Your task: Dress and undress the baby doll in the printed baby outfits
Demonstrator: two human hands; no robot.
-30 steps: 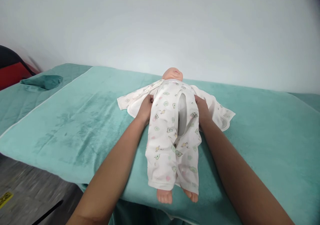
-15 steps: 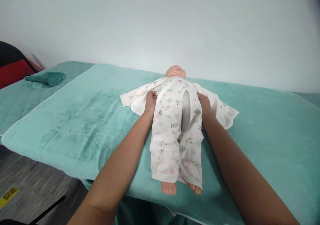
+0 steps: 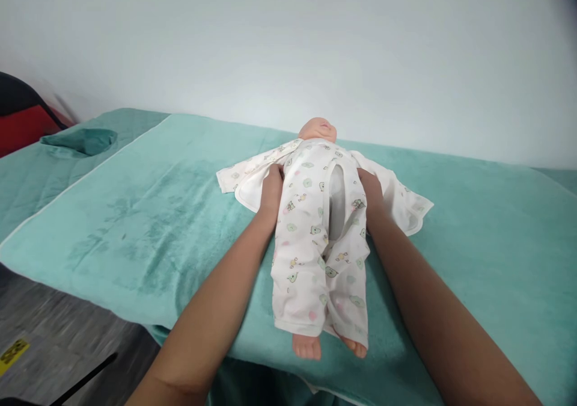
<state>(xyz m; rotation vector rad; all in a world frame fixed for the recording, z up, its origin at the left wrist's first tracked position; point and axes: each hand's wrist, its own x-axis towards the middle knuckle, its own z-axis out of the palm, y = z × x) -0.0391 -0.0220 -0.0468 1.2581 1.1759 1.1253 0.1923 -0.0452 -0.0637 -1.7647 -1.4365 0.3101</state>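
A baby doll (image 3: 318, 129) lies on its back on a teal towel (image 3: 148, 225), its bare feet toward me. It wears a white printed romper (image 3: 311, 243) that gapes open down the front, sleeves spread out flat to both sides. My left hand (image 3: 271, 189) presses against the doll's left flank, fingers curled in at the torso. My right hand (image 3: 372, 192) holds the opposite flank in the same way. The fingertips of both hands are hidden behind the body and cloth.
The towel covers a padded table that runs to a white wall. A folded dark green cloth (image 3: 81, 140) lies at the far left. Behind it stands something red and black (image 3: 20, 123). Grey floor (image 3: 49, 346) shows at the lower left, past the table's near edge.
The view has shifted slightly, so the doll sits a little further right in the frame. Both hands have stayed on the doll's sides throughout.
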